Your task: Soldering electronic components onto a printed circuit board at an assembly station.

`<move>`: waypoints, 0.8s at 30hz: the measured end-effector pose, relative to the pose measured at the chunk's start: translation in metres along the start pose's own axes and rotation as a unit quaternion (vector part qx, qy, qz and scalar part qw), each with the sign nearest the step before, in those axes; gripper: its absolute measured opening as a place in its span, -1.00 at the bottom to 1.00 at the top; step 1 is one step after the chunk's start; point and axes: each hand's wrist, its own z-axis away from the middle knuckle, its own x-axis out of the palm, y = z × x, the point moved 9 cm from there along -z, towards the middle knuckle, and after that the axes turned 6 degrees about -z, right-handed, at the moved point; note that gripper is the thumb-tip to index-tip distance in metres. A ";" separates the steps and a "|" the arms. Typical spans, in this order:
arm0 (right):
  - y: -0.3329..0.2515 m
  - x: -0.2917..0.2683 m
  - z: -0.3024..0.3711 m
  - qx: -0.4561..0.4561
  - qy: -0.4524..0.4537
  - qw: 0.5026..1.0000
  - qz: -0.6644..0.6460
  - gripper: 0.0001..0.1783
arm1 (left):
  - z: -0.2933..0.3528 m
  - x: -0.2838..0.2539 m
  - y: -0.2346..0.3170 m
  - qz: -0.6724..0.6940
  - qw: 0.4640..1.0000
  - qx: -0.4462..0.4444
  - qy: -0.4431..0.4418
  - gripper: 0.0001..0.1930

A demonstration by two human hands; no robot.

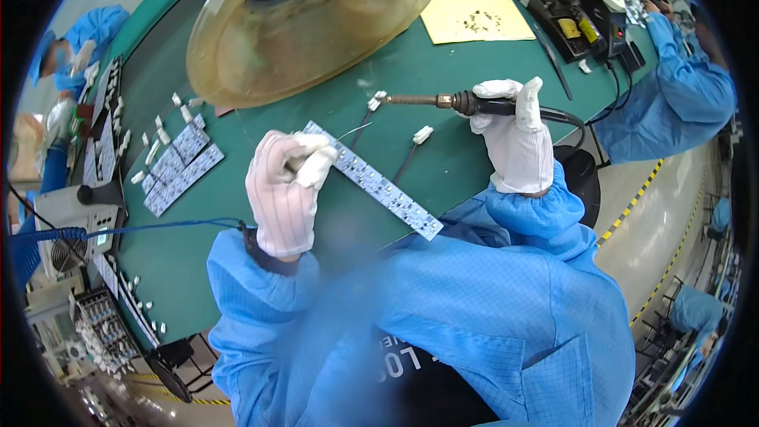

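My left hand (283, 186), in a white striped glove, pinches a thin length of solder wire (356, 130) above the upper left end of a narrow white circuit board (383, 188). My gloved right hand (518, 138) is wrapped around the dark handle of a soldering iron (427, 100), which points left. Its tip is close to a white connector (376, 100) whose dark lead runs toward the board; whether they touch I cannot tell. A second white connector (423, 135) lies beside the board on its dark lead.
A large translucent hood (292, 63) hangs over the far side of the green table. More boards with connectors (180, 170) lie left. A yellow sheet (474, 12) and black soldering station (565, 20) are far right. A blue cord (174, 228) reaches my left wrist. Co-workers sit on both sides.
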 end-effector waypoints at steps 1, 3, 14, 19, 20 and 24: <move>-0.008 -0.002 0.001 -0.026 -0.004 1.000 0.006 -0.31 | -0.001 0.001 -0.001 0.032 0.999 -0.006 -0.004 -0.93; -0.022 -0.008 0.003 -0.073 0.003 0.996 0.043 -0.26 | 0.000 0.003 -0.006 0.047 0.998 -0.030 -0.010 -0.93; -0.106 -0.083 -0.007 -0.246 0.232 0.887 0.315 -0.72 | 0.001 0.007 -0.009 0.021 0.995 -0.089 -0.041 -0.92; -0.103 -0.098 -0.020 -0.229 0.240 0.889 0.317 -0.69 | 0.000 0.008 -0.010 0.029 0.995 -0.082 -0.044 -0.91; -0.103 -0.099 -0.021 -0.231 0.240 0.884 0.328 -0.70 | 0.000 0.008 -0.009 0.005 0.997 -0.070 -0.044 -0.91; -0.098 -0.101 -0.030 -0.230 0.223 0.889 0.326 -0.69 | 0.001 0.010 -0.012 0.009 0.996 -0.074 -0.051 -0.90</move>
